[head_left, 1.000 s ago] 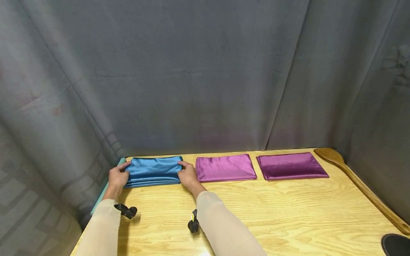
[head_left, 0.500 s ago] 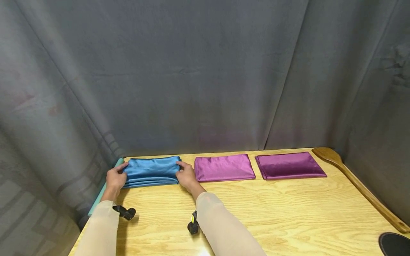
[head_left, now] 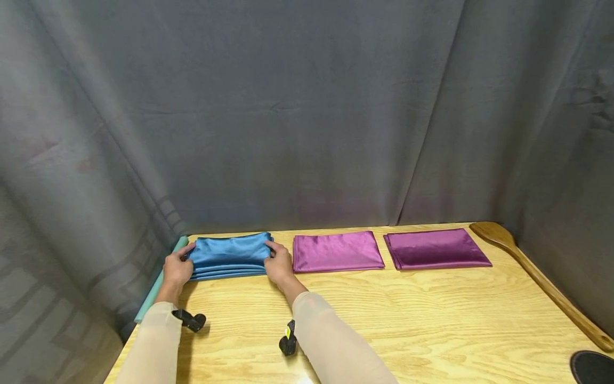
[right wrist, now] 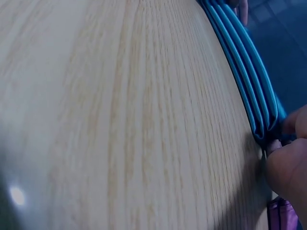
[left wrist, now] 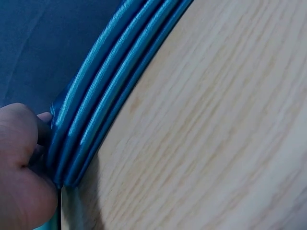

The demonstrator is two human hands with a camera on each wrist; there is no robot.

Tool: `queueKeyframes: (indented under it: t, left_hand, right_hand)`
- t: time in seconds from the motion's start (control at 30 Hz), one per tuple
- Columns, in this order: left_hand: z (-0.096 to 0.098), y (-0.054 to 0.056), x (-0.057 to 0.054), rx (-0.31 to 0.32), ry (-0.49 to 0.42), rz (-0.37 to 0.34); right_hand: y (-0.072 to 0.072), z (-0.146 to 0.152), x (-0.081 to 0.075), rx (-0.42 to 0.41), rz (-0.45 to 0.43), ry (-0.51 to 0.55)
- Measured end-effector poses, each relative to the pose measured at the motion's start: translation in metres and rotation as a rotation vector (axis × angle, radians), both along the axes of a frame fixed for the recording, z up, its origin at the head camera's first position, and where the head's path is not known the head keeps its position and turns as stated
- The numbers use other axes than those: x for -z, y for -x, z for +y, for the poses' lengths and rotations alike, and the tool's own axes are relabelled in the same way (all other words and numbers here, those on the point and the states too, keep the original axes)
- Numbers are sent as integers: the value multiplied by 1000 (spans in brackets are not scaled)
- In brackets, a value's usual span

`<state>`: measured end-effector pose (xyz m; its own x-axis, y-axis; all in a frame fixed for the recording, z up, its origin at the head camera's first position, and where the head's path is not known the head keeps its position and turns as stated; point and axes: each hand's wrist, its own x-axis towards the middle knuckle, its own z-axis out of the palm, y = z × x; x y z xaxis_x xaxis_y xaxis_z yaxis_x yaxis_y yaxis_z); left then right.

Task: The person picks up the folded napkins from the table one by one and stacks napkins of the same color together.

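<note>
A folded blue satin cloth (head_left: 230, 256) lies at the back left of the table, its stacked layers showing as rounded folds along the front edge. My left hand (head_left: 176, 269) grips its left end, the index finger reaching over the top. At the opposite end my right hand (head_left: 280, 265) holds the cloth between thumb and fingers. In the left wrist view, the layered folds (left wrist: 100, 96) run up from beside the left hand (left wrist: 21, 167). The right wrist view has the right hand (right wrist: 290, 158) pinching the corner of the folds (right wrist: 244, 72).
A folded pink-purple cloth (head_left: 338, 252) lies close right of the right hand, and a darker purple one (head_left: 437, 249) beyond it. A long wooden spoon (head_left: 542, 280) lies along the right edge. A pale green strip (head_left: 160, 288) borders the left edge; grey curtains (head_left: 307, 117) hang behind.
Both hands keep their hold on the blue cloth. My right hand has shifted very slightly left, and the cloth's far right corner sits a little higher. The other cloths stay put.
</note>
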<state>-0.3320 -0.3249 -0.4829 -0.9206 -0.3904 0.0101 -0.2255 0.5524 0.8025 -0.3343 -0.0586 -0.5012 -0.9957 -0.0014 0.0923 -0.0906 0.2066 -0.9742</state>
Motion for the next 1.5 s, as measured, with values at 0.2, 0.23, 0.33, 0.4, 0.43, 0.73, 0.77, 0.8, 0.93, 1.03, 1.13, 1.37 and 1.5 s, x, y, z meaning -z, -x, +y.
queueKeyframes:
  t: [0.2,0.23,0.33,0.4,0.43,0.73,0.77,0.8,0.93,1.03,1.13,1.37,1.5]
  left_hand:
    - [1,1,3,9,4,31]
    - [1,1,4,9,9,36]
    - [2,2,4,5,20,46]
    - [2,2,3,11,37,46]
    - [2,1,2,14,46,43]
    - [22,-4,-17,57,132,99]
    - [26,-4,-19,61,135,120]
    - [32,-5,-22,66,131,141]
    - [60,-6,-34,153,47,204]
    - [86,-9,-40,259,-60,201]
    - [114,-13,-40,347,-178,175]
    - [169,-11,-33,447,-316,195]
    - [194,-10,-21,463,-367,226]
  right_hand:
    - [3,3,2,3,15,-27]
    - [3,3,2,3,11,-29]
    - [2,3,0,6,2,-36]
    - [1,3,-2,8,-5,-44]
    - [1,3,-3,5,-9,-48]
    - [4,24,-27,-99,-39,71]
    - [5,29,-29,-115,-42,86]
    - [5,34,-32,-129,-41,94]
    - [9,61,-40,-166,-18,135]
    - [10,83,-45,-163,-8,154]
    - [7,105,-49,-139,-10,144]
    - [7,152,-62,-128,13,116]
    - [7,182,-62,-112,21,87]
